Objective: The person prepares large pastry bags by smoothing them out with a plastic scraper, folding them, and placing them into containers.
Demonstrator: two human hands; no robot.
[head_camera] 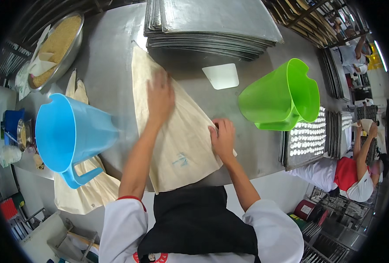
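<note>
A cream cloth pastry bag (184, 141) lies flattened on the steel table, narrow tip pointing away from me and wide mouth near my apron. Blue marks show near its mouth. My left hand (161, 95) rests flat on the bag's upper part, blurred and holding nothing. At the bag's right edge is my right hand (224, 138), fingers curled and thumb against the cloth; whether it grips the edge is hidden. Beyond it lies a white plastic scraper (222, 76). A green pitcher (266, 95) stands to the right, and a blue pitcher (92, 126) to the left.
Stacked metal baking trays (214, 19) occupy the far side. A steel bowl of brown crumbs (61, 39) sits far left. Another cloth bag (85, 187) hangs over the front edge under the blue pitcher. At right, a tray (306, 138) carries rows of white piped mounds; a co-worker (349, 177) stands beyond.
</note>
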